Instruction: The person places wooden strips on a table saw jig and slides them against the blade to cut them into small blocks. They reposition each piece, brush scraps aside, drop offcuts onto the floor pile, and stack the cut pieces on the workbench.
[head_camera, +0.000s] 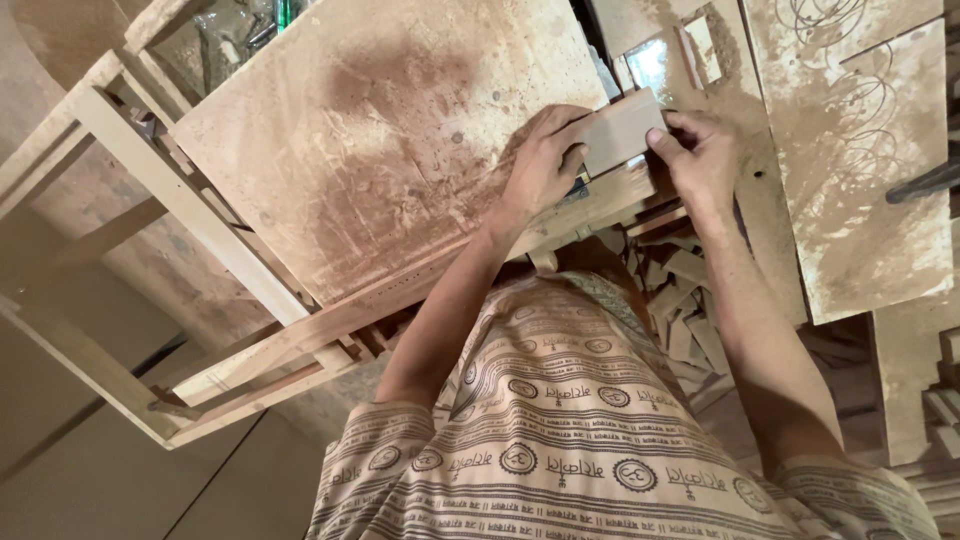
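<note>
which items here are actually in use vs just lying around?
In use:
- small wood block, held by left hand and right hand
- dusty board table it rests on

Lying about:
- wood offcuts heaped under the table
- wooden frame beside the table
- sawdust-covered panel to the right

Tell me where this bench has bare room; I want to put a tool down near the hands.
The dusty tabletop is bare left of the left hand. Around the wooden block and right hand, and among the offcuts below, it is crowded.
</note>
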